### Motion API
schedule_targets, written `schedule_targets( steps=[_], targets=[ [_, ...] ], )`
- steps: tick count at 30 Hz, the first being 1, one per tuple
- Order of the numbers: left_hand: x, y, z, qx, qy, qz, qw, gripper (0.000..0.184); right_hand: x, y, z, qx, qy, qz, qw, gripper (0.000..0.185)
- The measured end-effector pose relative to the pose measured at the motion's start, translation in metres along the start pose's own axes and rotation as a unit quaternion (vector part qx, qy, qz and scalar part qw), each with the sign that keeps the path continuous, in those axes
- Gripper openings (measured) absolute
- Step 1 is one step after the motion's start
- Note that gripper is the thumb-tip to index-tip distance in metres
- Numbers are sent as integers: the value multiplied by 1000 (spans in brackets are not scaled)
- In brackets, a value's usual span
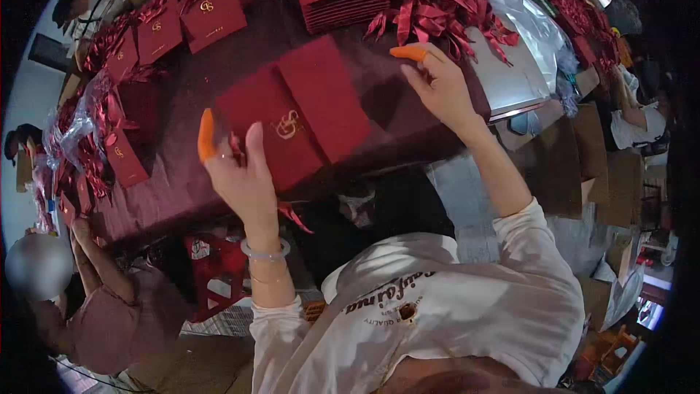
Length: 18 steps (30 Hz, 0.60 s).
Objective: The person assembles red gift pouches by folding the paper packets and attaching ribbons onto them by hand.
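My left hand point(244, 179) is raised at the left edge of a dark red folder point(332, 98) with a gold emblem, lying tilted on the table. It wears an orange finger cot on the index finger, with thumb and index apart. A red ribbon point(295, 219) shows between its fingers and trails past the wrist, apparently held by the curled fingers. My right hand point(441, 91) hovers right of the folder, holding nothing, index finger with an orange cot stretched out and thumb apart. Two panels of the folder show, with a dark band between them.
A stack of red folders point(341, 0) stands at the back beside a heap of red ribbons point(445, 4). More emblem folders point(211, 18) lie at the left. Clear plastic point(514, 14) covers the right side. A co-worker point(124, 306) sits at lower left; cardboard point(550, 168) stands at right.
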<state>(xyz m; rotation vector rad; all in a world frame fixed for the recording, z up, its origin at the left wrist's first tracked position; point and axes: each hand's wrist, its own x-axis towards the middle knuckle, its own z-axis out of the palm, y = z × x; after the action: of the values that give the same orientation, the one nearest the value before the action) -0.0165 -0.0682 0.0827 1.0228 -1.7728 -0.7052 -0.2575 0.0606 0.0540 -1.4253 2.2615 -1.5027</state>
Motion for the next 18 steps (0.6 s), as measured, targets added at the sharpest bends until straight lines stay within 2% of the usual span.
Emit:
schedule_targets(
  steps=[1, 2, 3, 4, 5, 6, 7, 8, 9, 10, 11, 13, 14, 15, 16, 18],
  targets=[
    [11, 0, 2, 102, -42, -45, 993, 48, 3, 10, -1, -123, 13, -78, 989, 18],
    [11, -28, 12, 137, -37, 70, 987, 51, 6, 18, -1, -242, 25, -156, 957, 18],
    [8, -21, 12, 151, 15, 124, 981, 52, 7, 20, -2, -308, 12, -133, 942, 20],
    [2, -12, 13, 165, 68, 177, 968, 52, 6, 26, -3, -306, 13, -137, 942, 20],
    [-12, -9, 12, 149, 79, 163, 972, 48, 2, 33, -3, -323, 18, -122, 938, 19],
    [-27, -11, 10, 123, 50, 170, 977, 42, -3, 34, -2, -339, 20, -105, 935, 19],
    [-44, -10, 8, 97, 22, 174, 980, 37, -11, 25, -2, -323, -22, -52, 945, 18],
    [-62, -2, 8, 29, -45, 99, 994, 27, -21, 14, 1, -252, -35, -69, 965, 18],
    [-73, 1, 14, -36, -68, 120, 990, 21, -32, 1, 5, -179, -49, -85, 979, 18],
    [-90, 11, 12, -92, -185, -16, 978, 17, -43, -14, 9, -106, -80, -136, 982, 19],
    [-99, 15, 17, -190, -272, -134, 934, 18, -55, -27, 14, -31, -112, -181, 977, 21],
    [-109, 9, 29, -366, -305, -355, 804, 22, -74, -45, 22, 42, -169, -176, 969, 20],
    [-108, 11, 28, -382, -282, -416, 776, 24, -78, -54, 26, 62, -172, -153, 971, 21],
    [-110, 13, 33, -407, -223, -374, 803, 24, -82, -57, 26, 67, -176, -152, 970, 21],
    [-113, 13, 36, -429, -162, -329, 826, 24, -85, -59, 24, 69, -175, -103, 977, 21],
    [-114, 4, 32, -424, -150, -305, 839, 21, -92, -56, 23, 105, -184, 0, 977, 26]
  ],
)
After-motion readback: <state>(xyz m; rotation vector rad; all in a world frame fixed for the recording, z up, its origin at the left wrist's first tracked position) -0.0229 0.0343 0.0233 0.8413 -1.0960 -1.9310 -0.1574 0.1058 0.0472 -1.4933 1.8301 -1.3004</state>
